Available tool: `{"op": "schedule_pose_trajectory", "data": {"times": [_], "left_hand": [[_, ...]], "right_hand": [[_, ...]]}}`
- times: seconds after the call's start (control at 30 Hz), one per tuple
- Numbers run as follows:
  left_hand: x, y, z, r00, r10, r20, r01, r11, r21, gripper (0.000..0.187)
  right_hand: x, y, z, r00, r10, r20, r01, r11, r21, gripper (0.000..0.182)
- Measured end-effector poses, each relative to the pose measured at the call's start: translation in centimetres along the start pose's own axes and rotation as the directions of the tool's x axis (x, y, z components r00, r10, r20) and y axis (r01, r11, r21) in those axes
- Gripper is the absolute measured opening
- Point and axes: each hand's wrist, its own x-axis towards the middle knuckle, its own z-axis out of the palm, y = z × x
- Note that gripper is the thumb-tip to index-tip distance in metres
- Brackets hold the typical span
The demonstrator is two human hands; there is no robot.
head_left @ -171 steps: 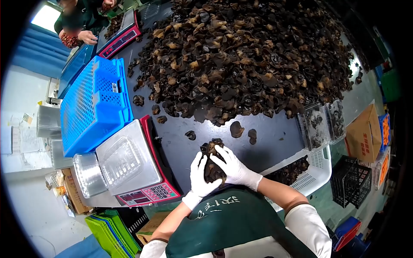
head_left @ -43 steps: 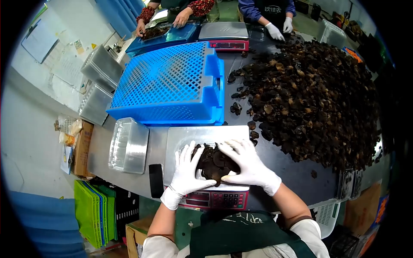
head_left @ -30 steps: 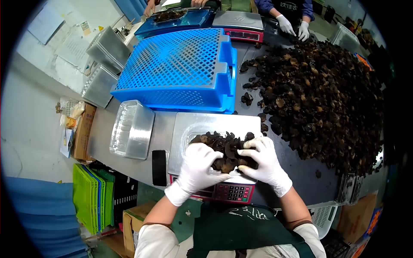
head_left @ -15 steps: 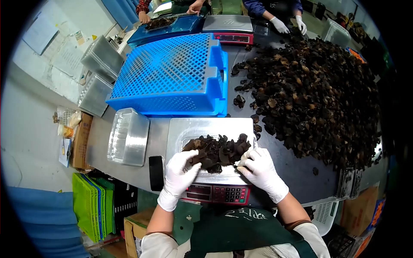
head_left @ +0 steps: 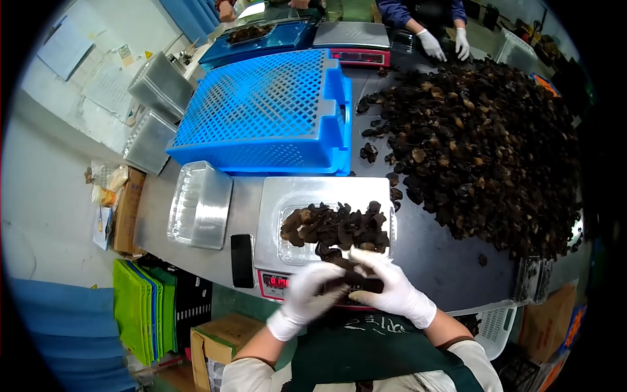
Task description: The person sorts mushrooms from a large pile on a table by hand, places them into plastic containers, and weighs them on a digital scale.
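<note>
White gloves cover both of my hands. My left hand (head_left: 312, 295), slightly blurred, is curled at the front edge of the scale, against dark fungus pieces (head_left: 339, 261). My right hand (head_left: 392, 285) pinches dark pieces from the other side, over the scale's keypad. Behind them, a clear plastic tray (head_left: 292, 253) holds more dark fungus (head_left: 336, 225) and rests on the metal plate of the scale (head_left: 274, 196). Part of the red display (head_left: 278, 281) is lit left of my hands. A black phone (head_left: 242, 261) lies left of the scale.
A large pile of dark fungus (head_left: 483, 157) covers the table's right side. Behind the scale stands an upturned blue crate (head_left: 255, 111), with stacked clear trays (head_left: 199, 206) to its left. Across the table, a co-worker's gloved hands (head_left: 431, 46) touch the pile's far edge, beside a second scale (head_left: 353, 36).
Both hands have moved from the tray's sides toward me and closer together, with dark pieces now between them. The tray's fungus is more exposed, and the view has shifted slightly.
</note>
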Motion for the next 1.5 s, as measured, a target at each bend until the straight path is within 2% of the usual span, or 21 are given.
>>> {"op": "schedule_pose_trajectory", "data": {"times": [0.07, 0.17, 0.23, 0.27, 0.3, 0.37, 0.43, 0.5, 0.63, 0.7, 0.77, 0.83, 0.87, 0.97, 1.03, 1.1, 1.13, 1.2, 1.23, 1.33, 1.5], "left_hand": [[-1.9, 0.2, 3.3, 0.989, -0.055, 0.138, 0.081, 0.978, -0.19, 0.048], [-2.2, 1.8, 5.4, 0.98, -0.099, 0.175, 0.137, 0.966, -0.22, 0.052], [-2.6, 1.7, 5.7, 0.971, -0.058, 0.232, 0.112, 0.968, -0.225, 0.05], [-2.7, 1.4, 5.9, 0.975, -0.024, 0.221, 0.071, 0.976, -0.207, 0.046], [-2.7, 1.3, 5.9, 0.975, -0.024, 0.221, 0.071, 0.976, -0.208, 0.046], [-2.3, 1.1, 5.5, 0.963, 0.03, 0.267, -0.004, 0.995, -0.095, 0.041], [-1.2, 0.9, 4.6, 0.966, 0.064, 0.251, -0.057, 0.998, -0.037, 0.031], [0.2, -0.1, 3.4, 0.976, 0.141, 0.165, -0.161, 0.98, 0.115, 0.03], [3.6, -0.8, -0.7, 0.999, 0.053, -0.008, -0.045, 0.901, 0.431, 0.033], [3.3, -2.0, -2.6, 0.984, -0.064, -0.165, 0.142, 0.843, 0.518, 0.039], [2.1, -3.9, -4.5, 0.957, -0.181, -0.228, 0.287, 0.722, 0.629, 0.046], [-0.3, -6.4, -5.6, 0.91, -0.348, -0.227, 0.403, 0.608, 0.684, 0.048], [-0.9, -6.9, -5.9, 0.856, -0.476, -0.204, 0.483, 0.593, 0.644, 0.046], [-1.9, -7.9, -5.5, 0.939, -0.33, -0.096, 0.329, 0.786, 0.523, 0.033], [-1.7, -8.5, -5.2, 0.903, -0.423, -0.079, 0.413, 0.8, 0.435, 0.027], [-1.8, -9.6, -5.0, 0.659, -0.741, -0.128, 0.721, 0.671, -0.174, 0.025], [-1.1, -9.2, -5.2, 0.663, -0.738, -0.128, 0.697, 0.67, -0.255, 0.024], [0.7, -8.4, -6.2, 0.657, -0.737, -0.159, 0.678, 0.669, -0.303, 0.024], [1.7, -8.4, -6.7, 0.644, -0.743, -0.184, 0.662, 0.661, -0.353, 0.024], [4.8, -9.8, -9.0, 0.68, -0.68, -0.274, 0.617, 0.733, -0.287, 0.024], [8.7, -19.0, -13.6, 0.703, -0.649, -0.292, 0.565, 0.759, -0.325, 0.027]], "right_hand": [[-0.8, 0.6, -0.5, 0.994, 0.031, 0.107, -0.026, 0.998, -0.049, 0.051], [-2.6, 1.9, -3.2, 0.987, 0.14, -0.077, -0.137, 0.989, 0.05, 0.029], [-4.1, 2.9, -5.6, 0.924, 0.258, -0.28, -0.302, 0.945, -0.125, 0.024], [-5.2, 5.3, -6.9, 0.921, 0.16, -0.356, -0.26, 0.932, -0.253, 0.023], [-6.0, 7.1, -8.0, 0.911, 0.082, -0.404, -0.254, 0.883, -0.394, 0.025], [-7.6, 9.6, -9.9, 0.858, 0.209, -0.47, -0.44, 0.771, -0.46, 0.041], [-8.0, 9.9, -10.4, 0.8, 0.311, -0.513, -0.598, 0.483, -0.64, 0.058], [-7.1, 9.2, -10.1, 0.822, 0.227, -0.523, -0.534, 0.627, -0.567, 0.06], [-3.1, 6.2, -7.9, 0.924, -0.131, -0.358, -0.156, 0.726, -0.67, 0.045], [-1.6, 6.6, -6.6, 0.932, -0.105, -0.348, -0.107, 0.836, -0.538, 0.041], [-0.7, 5.9, -5.6, 0.92, 0.252, -0.301, -0.354, 0.864, -0.359, 0.047], [-0.3, 5.9, -5.0, 0.93, 0.329, -0.161, -0.366, 0.852, -0.375, 0.051], [-0.1, 6.1, -4.7, 0.885, 0.455, -0.099, -0.462, 0.832, -0.307, 0.051], [-0.1, 6.4, -4.2, 0.87, 0.481, -0.113, -0.491, 0.866, -0.097, 0.055], [-0.2, 6.4, -4.2, 0.865, 0.482, -0.138, -0.494, 0.867, -0.069, 0.056], [0.5, 5.8, -4.5, 0.867, 0.472, -0.159, -0.484, 0.874, -0.047, 0.056], [1.3, 4.9, -5.0, 0.878, 0.448, -0.167, -0.458, 0.888, -0.025, 0.056], [2.9, 5.1, -4.9, 0.907, 0.366, -0.207, -0.361, 0.93, 0.063, 0.054], [4.4, 4.0, -5.7, 0.9, 0.403, -0.169, -0.413, 0.91, -0.03, 0.054], [10.0, 4.6, -5.8, 0.937, 0.271, -0.221, -0.281, 0.96, -0.015, 0.055], [19.5, 7.0, -5.2, 0.963, 0.154, -0.221, -0.167, 0.985, -0.038, 0.056]]}}
